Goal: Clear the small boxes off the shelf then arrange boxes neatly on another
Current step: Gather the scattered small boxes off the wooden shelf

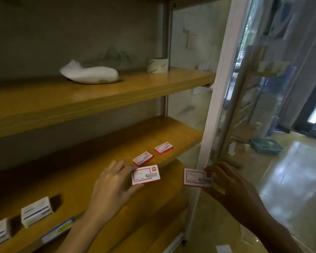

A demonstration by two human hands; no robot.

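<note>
left grip (113,183) pinches left box (145,174) | right grip (230,183) seemingly pinches right box (197,178)
</note>
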